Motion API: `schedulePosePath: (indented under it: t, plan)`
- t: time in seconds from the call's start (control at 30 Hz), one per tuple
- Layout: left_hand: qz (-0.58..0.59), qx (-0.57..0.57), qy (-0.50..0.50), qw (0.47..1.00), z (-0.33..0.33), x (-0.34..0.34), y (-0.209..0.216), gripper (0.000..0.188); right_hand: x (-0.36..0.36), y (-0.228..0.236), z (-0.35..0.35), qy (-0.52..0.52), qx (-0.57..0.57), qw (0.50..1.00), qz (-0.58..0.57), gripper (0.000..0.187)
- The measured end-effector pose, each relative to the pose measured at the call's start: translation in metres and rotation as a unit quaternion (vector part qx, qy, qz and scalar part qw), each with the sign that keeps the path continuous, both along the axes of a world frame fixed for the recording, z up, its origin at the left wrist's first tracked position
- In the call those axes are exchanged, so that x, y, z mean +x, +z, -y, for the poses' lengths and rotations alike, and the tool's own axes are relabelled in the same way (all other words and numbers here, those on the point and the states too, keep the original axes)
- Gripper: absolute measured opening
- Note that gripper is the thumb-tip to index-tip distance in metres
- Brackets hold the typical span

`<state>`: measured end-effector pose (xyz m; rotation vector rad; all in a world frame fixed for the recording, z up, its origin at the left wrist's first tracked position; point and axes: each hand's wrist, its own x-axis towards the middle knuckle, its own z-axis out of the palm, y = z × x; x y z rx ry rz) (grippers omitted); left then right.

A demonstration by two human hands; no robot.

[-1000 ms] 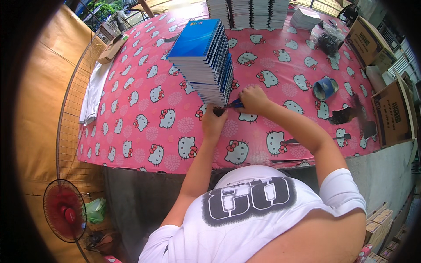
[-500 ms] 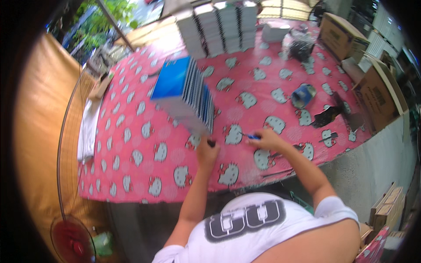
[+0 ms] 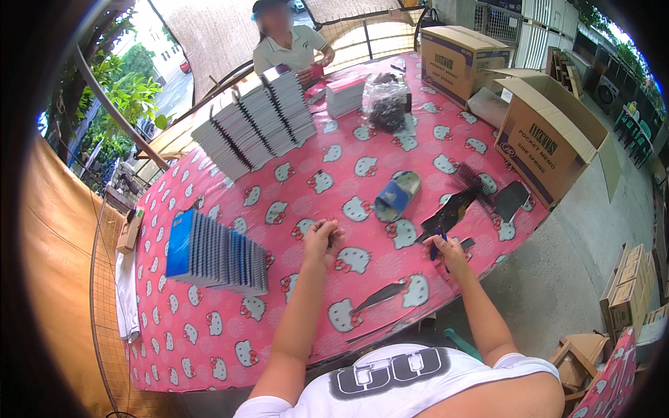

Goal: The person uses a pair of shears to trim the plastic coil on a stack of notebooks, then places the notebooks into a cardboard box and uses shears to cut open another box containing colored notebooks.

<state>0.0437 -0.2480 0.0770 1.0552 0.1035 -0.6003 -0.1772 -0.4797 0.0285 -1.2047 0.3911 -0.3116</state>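
My left hand (image 3: 323, 240) is closed over the middle of the pink tablecloth, apart from the notebooks; what it grips, if anything, is hidden. To its left stands a stack of spiral notebooks (image 3: 216, 254) with a bright blue cover on top. My right hand (image 3: 451, 255) is wrapped round a small blue-handled tool, seemingly pliers (image 3: 437, 244). Just beyond that hand lie flat black pieces (image 3: 449, 211) and a bundle of thin black coils (image 3: 476, 187). Between and beyond my hands rests a blue and tan rounded object (image 3: 397, 197) whose kind is unclear.
Tall stacks of notebooks (image 3: 254, 125) stand at the far left, with a white stack (image 3: 346, 96) and a plastic bag of black items (image 3: 387, 104) beside them. Cardboard boxes (image 3: 543, 143) line the right. Another person (image 3: 289, 52) is across the table. A black strip (image 3: 380, 296) lies near me.
The view has swung right. My left hand has left the blue-covered stack's lower corner. My right hand, still holding the tool, has moved right to the black pieces. Another person now shows.
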Motion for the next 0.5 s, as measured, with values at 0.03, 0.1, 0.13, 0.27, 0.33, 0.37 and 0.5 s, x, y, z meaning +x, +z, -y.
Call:
schedulePosePath:
  t: [0.03, 0.1, 0.13, 0.27, 0.33, 0.37, 0.5]
  plan:
    - [-0.004, -0.017, -0.006, 1.000, 0.017, 0.006, 0.003, 0.020, -0.002, 0.000, 0.012, 0.023, 0.018, 1.000, 0.002, 0.041]
    - [0.003, -0.027, -0.009, 1.000, 0.053, 0.025, 0.011, 0.016, -0.003, 0.001, 0.033, 0.070, 0.054, 0.996, 0.011, 0.044]
    - [0.009, -0.025, -0.006, 1.000, 0.072, 0.036, 0.017, 0.015, -0.003, -0.004, 0.041, 0.095, 0.066, 0.993, 0.018, 0.048]
    - [0.014, 0.005, 0.024, 1.000, 0.153, 0.080, 0.041, 0.008, -0.001, -0.035, 0.064, 0.184, 0.318, 0.928, 0.063, 0.050]
    - [0.078, 0.020, 0.037, 0.996, 0.196, 0.106, 0.058, 0.014, 0.003, -0.039, 0.072, 0.204, 0.384, 0.898, 0.061, 0.051]
    - [0.105, 0.048, 0.066, 0.991, 0.220, 0.119, 0.069, 0.020, 0.004, -0.040, 0.076, 0.215, 0.395, 0.892, 0.056, 0.051]
    - [0.208, 0.109, 0.112, 0.966, 0.292, 0.191, 0.102, 0.035, 0.010, -0.047, 0.078, 0.245, 0.438, 0.864, 0.037, 0.051]
